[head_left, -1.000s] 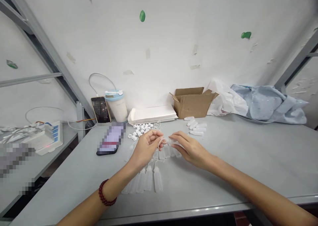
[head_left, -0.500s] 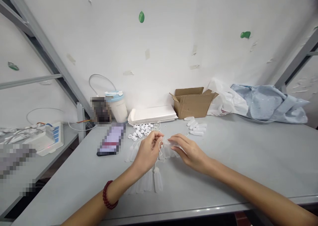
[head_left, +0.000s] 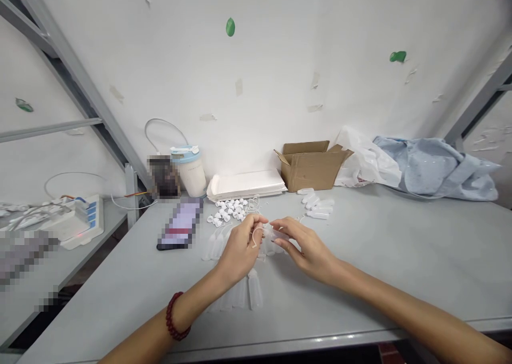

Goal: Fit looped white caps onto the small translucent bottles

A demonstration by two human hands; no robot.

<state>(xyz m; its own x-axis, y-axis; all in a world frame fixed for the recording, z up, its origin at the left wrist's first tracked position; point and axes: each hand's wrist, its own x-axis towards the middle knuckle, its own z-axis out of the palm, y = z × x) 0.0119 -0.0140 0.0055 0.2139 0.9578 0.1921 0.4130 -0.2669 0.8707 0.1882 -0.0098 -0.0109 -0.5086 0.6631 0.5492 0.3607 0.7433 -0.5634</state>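
My left hand point(head_left: 239, 249) is closed at the fingertips around the neck end of a small clear plastic tube point(head_left: 280, 234). From those fingertips a thin white curved strip point(head_left: 253, 239) curls out to the left. My right hand point(head_left: 307, 246) pinches the same tube's body between thumb and fingers. What exactly joins at the neck is hidden by the fingers. Under and around the hands lie several similar translucent tubes, some with thin white tails; one tube point(head_left: 255, 290) lies in front of the left wrist. White caps point(head_left: 230, 209) are heaped just behind the left hand.
More clear tubes point(head_left: 318, 206) lie back right. Along the wall stand a lidded cup point(head_left: 191, 174), a flat white stack point(head_left: 248, 185), an open cardboard box point(head_left: 310, 172), a white plastic bag point(head_left: 362, 161) and blue cloth point(head_left: 432, 166). A phone point(head_left: 181, 222) lies left on the grey table point(head_left: 400, 246).
The curved white strip has swung to the left, across my left fingers. My left hand has turned slightly, and the tube's body shows more plainly in my right hand.
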